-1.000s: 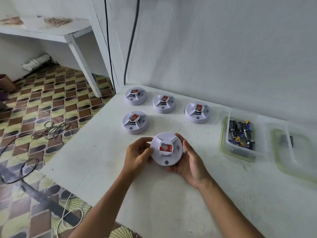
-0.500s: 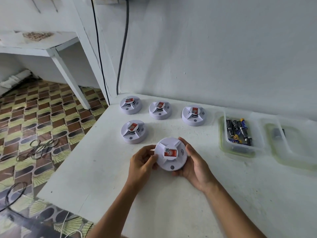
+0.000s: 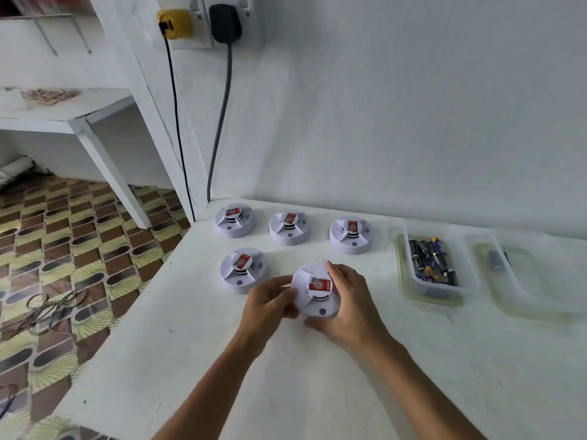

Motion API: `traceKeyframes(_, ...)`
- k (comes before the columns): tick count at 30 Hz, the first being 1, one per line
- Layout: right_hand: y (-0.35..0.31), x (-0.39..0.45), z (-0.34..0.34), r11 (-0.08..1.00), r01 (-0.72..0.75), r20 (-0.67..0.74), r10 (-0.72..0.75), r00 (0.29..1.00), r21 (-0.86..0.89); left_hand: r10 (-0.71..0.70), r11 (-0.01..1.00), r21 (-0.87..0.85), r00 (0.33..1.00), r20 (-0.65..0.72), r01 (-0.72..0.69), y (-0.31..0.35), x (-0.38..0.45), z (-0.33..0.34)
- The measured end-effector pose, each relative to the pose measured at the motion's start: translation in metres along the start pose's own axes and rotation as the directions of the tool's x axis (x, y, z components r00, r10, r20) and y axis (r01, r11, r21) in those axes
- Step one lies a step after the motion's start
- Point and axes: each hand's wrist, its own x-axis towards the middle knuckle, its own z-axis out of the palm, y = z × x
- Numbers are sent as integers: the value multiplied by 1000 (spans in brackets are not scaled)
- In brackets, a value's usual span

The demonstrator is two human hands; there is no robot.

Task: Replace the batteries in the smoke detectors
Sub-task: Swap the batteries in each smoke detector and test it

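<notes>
Hands cradling round white plastic smoke detector (image 3: 314, 293), lower centre of frame.
Left hand (image 3: 270, 301) is gripping its left rim, right hand (image 3: 347, 300) is cupping the right; detector sitting between them, equally near.

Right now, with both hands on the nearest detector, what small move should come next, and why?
Probably twist the held smoke detector to free its base. The left hand and right hand grip opposite sides of it, it looks closed, and the batteries sit untouched in the clear container.
</notes>
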Motion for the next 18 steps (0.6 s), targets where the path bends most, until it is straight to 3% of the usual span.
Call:
traceKeyframes(3, -1, 13, -4, 999, -46, -17, 46, 999, -11, 48, 967, 249, 999, 5, -47, 13, 17, -1)
traceKeyframes(6, 4, 29, 0, 990, -128, -2, 128, 992, 52, 233, 820, 552, 969, -82, -150, 28, 37, -11)
traceKeyframes(8, 9, 38, 5, 985, -153, 0, 154, 988, 73, 326, 750, 635, 938, -113, -185, 35, 49, -25)
traceKeyframes(11, 16, 43, 11, 989, -150, -17, 150, 989, 9, 392, 665, 707, 918, -56, -241, 36, 64, -49)
traceKeyframes(15, 18, 42, 15, 985, -164, -32, 163, 986, -43, 349, 565, 780, 935, 69, -268, 29, 75, -72)
traceKeyframes(18, 18, 43, 14, 985, -159, 0, 159, 987, -73, 184, 504, 840, 975, 126, -204, 17, 80, -82)
